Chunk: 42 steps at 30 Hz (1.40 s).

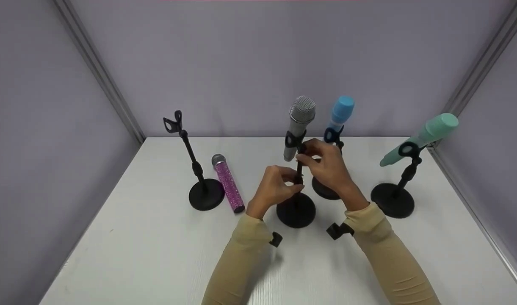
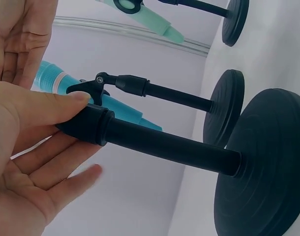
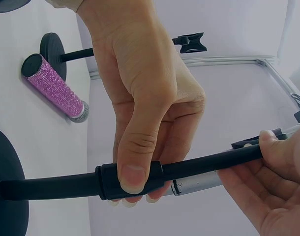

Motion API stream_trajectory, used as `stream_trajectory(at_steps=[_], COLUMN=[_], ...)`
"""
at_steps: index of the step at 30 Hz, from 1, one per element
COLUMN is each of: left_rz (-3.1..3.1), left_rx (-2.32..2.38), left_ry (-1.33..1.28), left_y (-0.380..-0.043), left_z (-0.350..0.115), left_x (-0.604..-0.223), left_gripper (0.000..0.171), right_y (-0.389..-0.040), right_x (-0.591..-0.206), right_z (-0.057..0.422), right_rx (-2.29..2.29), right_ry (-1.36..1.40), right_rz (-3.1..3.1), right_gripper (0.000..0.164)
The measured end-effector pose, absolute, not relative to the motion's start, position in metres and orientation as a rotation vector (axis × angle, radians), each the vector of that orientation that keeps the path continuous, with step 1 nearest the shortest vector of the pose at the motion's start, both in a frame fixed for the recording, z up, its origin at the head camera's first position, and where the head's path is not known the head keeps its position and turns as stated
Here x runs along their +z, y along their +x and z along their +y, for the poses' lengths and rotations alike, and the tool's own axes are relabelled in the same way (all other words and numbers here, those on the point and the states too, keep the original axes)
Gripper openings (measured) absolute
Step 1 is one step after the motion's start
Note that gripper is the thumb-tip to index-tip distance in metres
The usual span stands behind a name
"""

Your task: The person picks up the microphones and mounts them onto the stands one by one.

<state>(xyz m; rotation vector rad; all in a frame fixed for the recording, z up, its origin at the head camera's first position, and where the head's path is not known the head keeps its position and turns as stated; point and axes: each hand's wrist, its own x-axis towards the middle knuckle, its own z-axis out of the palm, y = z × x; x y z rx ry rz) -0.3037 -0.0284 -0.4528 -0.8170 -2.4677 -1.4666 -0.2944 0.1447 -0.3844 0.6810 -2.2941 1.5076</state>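
A black microphone stand (image 1: pixel 296 210) with a round base stands mid-table and carries a silver microphone (image 1: pixel 302 111) tilted in its clip. My left hand (image 1: pixel 276 186) pinches the thick collar (image 2: pixel 86 123) partway up the pole, thumb on one side and fingers on the other. Higher up, just below the clip, my right hand (image 1: pixel 326 163) pinches the upper pole (image 3: pixel 214 162) between thumb and fingers. In the right wrist view, part of the silver microphone (image 3: pixel 196 183) shows behind the pole.
Behind stands a blue microphone (image 1: pixel 342 111) on its stand; a mint-green microphone (image 1: pixel 427 134) rests on another stand (image 1: pixel 393 201) at right. On the left are a microphone-less stand (image 1: pixel 206 195) and a pink glittery microphone (image 1: pixel 228 184) lying beside it. Walls border the white table (image 1: pixel 148 254).
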Motion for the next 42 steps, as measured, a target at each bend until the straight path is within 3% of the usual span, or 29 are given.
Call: stream_trajectory(at_steps=[15, 28, 37, 42], left_rz=[-2.486, -2.74, -2.873, -2.954], left_rx=[-1.526, -1.356, -1.316, -1.286], left_ry=[-0.912, -0.887, -0.815, -0.74], left_y=[-0.309, -0.315, -0.321, -0.321], left_z=[-0.035, -0.054, -0.06, -0.061], left_x=[-0.455, -0.463, -0.478, -0.483], left_gripper=[0.017, 0.044, 0.053, 0.056], right_y=[-0.293, -0.29, -0.293, -0.295], right_x=[-0.388, -0.409, -0.429, -0.443], right_z=[0.152, 0.169, 0.173, 0.176], right_rx=[1.522, 1.324, 1.246, 1.185], right_ry=[0.708, 0.766, 0.642, 0.708], right_rz=[-2.375, -2.675, -2.798, -2.82], right_gripper=[0.018, 0.047, 0.051, 0.051])
